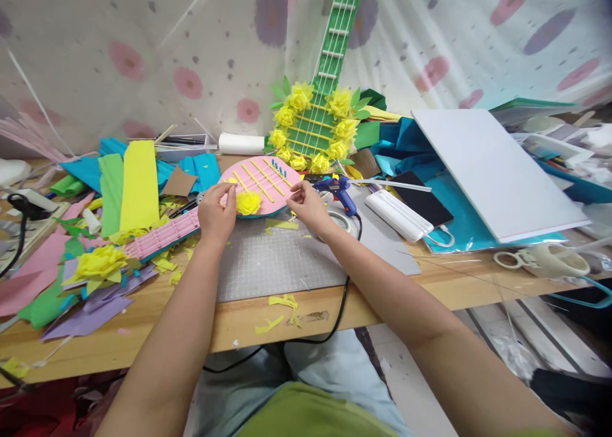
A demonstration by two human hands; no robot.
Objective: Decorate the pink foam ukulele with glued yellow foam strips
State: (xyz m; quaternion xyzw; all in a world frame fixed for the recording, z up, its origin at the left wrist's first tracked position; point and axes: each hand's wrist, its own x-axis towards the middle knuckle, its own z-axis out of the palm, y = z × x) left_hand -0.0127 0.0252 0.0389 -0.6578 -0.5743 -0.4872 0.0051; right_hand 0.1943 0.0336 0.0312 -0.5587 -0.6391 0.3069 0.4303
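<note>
A pink paper guitar (239, 168) with a blue-green edge, yellow strips and small blue pegs lies on the grey cutting mat (268, 265). A yellow crepe paper flower (248, 202) sits on its body, between my hands. My left hand (217, 213) is at the left side of the body, over the start of the pink neck (162, 234), thumb and fingers drawn together. Whatever they hold is hidden. My right hand (310, 209) is at the body's right edge, fingers curled in a pinch; anything between them is too small to make out.
A green guitar (313, 131) ringed with yellow flowers stands behind. A blue glue gun (340, 192), white power bank (398, 215) and tape roll (340, 220) lie to the right. Crepe paper scraps (90, 316) and another yellow flower (98, 263) crowd the left. A white board (492, 169) leans right.
</note>
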